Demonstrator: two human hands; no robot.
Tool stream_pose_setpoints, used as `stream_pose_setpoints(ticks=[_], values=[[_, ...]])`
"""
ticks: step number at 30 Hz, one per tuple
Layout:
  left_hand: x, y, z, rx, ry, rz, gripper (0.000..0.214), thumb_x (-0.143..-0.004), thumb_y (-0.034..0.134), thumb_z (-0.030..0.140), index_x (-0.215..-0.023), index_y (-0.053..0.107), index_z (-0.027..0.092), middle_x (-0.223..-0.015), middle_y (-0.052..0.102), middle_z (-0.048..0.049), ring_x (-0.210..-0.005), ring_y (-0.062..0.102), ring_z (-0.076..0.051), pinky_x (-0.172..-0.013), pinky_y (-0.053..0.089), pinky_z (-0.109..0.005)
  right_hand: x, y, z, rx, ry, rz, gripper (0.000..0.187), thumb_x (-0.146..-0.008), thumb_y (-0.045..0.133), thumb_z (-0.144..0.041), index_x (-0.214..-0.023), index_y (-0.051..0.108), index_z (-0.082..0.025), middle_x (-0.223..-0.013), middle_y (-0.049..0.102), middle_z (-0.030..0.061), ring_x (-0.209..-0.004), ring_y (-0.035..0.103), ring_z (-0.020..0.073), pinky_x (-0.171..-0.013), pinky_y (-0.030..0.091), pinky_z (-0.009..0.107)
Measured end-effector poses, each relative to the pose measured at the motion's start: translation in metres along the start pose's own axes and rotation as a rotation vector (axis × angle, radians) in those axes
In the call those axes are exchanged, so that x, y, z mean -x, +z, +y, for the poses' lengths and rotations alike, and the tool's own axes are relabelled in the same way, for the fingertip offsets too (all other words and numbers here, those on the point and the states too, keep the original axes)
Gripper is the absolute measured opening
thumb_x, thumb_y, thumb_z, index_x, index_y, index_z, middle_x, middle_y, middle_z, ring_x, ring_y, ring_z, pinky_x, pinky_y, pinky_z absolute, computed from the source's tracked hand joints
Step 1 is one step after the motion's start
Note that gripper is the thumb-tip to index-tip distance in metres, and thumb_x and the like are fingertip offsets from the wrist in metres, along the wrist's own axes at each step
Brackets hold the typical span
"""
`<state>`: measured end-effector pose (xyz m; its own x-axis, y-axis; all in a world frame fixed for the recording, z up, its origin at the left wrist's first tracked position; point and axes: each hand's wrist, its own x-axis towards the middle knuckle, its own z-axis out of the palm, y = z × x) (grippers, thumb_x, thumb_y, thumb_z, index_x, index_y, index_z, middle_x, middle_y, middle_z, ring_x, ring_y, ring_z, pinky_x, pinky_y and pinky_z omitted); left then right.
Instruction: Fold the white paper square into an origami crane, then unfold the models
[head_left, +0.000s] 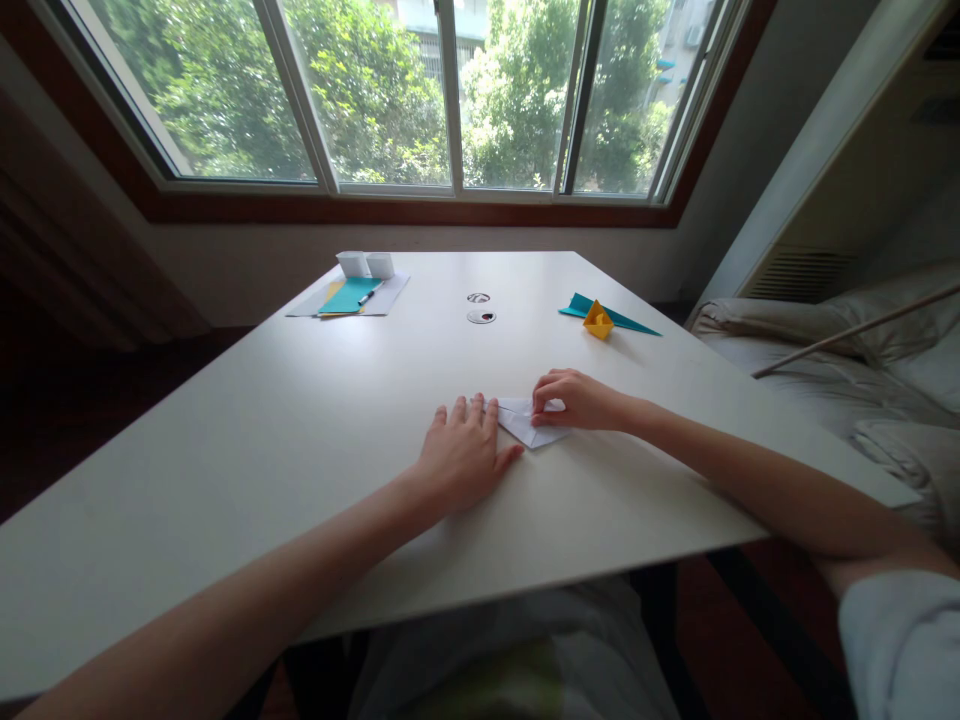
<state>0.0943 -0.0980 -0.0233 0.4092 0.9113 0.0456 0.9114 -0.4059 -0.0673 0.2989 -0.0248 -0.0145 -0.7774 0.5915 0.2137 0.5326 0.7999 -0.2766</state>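
A folded sheet of white paper [525, 430] lies on the white table in front of me, its near corner pointing toward me. My left hand [466, 452] rests flat on the paper's left part, fingers spread and thumb out to the right, hiding much of that side. With fingertips and thumb, my right hand [564, 398] pinches a part of the paper at its right side. Which layer or flap sits between those fingers is too small to make out.
Beyond my right hand stand a yellow paper boat [598, 320] and a teal paper plane [637, 323]. Two round flat pieces [481, 317] lie mid-table. At the far left are teal paper [349, 296], a pen [367, 297] and white folded boxes [380, 265]. A couch [787, 340] adjoins the right side.
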Motion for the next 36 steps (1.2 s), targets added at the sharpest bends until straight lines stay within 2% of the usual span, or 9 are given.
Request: stream_pose_setpoints(ticks=[7,11,15,18,21,26,36], values=[[0.0,0.002,-0.007,0.012,0.019,0.043,0.066,-0.087,0.024,0.056,-0.132,0.039,0.009,-0.137,0.038,-0.0181,-0.129,0.028,-0.033,-0.1,0.026,-0.051,-0.001,0.001,-0.002,-0.005,-0.002,-0.028,0.015,-0.078,0.06,-0.032,-0.078,0.066,-0.018,-0.083,0.064,0.0062,-0.078,0.056,0.0165,-0.075,0.042,0.029],[-0.001,0.005,-0.01,0.034,0.08,0.054,0.063,-0.089,0.022,0.053,-0.132,0.038,0.008,-0.137,0.037,-0.0186,-0.13,0.028,-0.029,-0.102,0.024,-0.049,0.0,0.0,-0.002,0.031,-0.032,-0.046,0.027,-0.082,0.054,-0.032,-0.106,0.062,-0.023,-0.101,0.06,0.0079,-0.098,0.049,0.022,-0.085,0.04,0.035],[-0.001,0.007,-0.011,0.049,0.083,0.038,0.065,-0.09,0.022,0.052,-0.132,0.037,0.005,-0.138,0.035,-0.0198,-0.129,0.031,-0.029,-0.1,0.03,-0.045,-0.001,-0.001,0.0,0.04,-0.02,-0.121,0.045,-0.083,0.052,-0.033,-0.126,0.049,-0.022,-0.107,0.057,0.0099,-0.1,0.045,0.0234,-0.088,0.039,0.039],[-0.002,0.007,-0.01,0.051,0.087,0.036,0.065,-0.09,0.024,0.051,-0.132,0.036,0.003,-0.138,0.035,-0.0211,-0.128,0.031,-0.029,-0.1,0.031,-0.042,-0.003,0.001,0.0,0.051,-0.012,-0.151,0.046,-0.082,0.05,-0.029,-0.128,0.048,-0.022,-0.108,0.055,0.0108,-0.098,0.046,0.0232,-0.087,0.039,0.039],[-0.003,0.007,-0.009,0.053,0.086,0.04,0.064,-0.09,0.025,0.051,-0.132,0.036,0.004,-0.138,0.036,-0.0207,-0.128,0.032,-0.028,-0.099,0.032,-0.04,-0.005,0.007,-0.002,0.116,-0.012,-0.125,0.049,-0.08,0.049,-0.023,-0.129,0.047,-0.023,-0.107,0.054,0.0111,-0.096,0.046,0.0231,-0.087,0.038,0.039],[-0.004,0.007,-0.008,0.036,0.085,0.045,0.066,-0.089,0.022,0.053,-0.134,0.035,0.007,-0.138,0.036,-0.0188,-0.127,0.033,-0.029,-0.1,0.03,-0.043,-0.007,0.014,-0.007,0.237,-0.044,-0.105,0.053,-0.08,0.044,-0.021,-0.133,0.04,-0.026,-0.108,0.053,0.0106,-0.091,0.045,0.0229,-0.086,0.036,0.041],[-0.004,0.006,-0.009,0.031,0.083,0.022,0.064,-0.09,0.021,0.052,-0.133,0.035,0.007,-0.139,0.035,-0.0187,-0.128,0.031,-0.03,-0.099,0.029,-0.048,-0.005,0.0,-0.011,0.26,0.011,-0.163,0.046,-0.081,0.046,-0.025,-0.127,0.049,-0.026,-0.105,0.056,0.0107,-0.096,0.045,0.0259,-0.084,0.036,0.042]])
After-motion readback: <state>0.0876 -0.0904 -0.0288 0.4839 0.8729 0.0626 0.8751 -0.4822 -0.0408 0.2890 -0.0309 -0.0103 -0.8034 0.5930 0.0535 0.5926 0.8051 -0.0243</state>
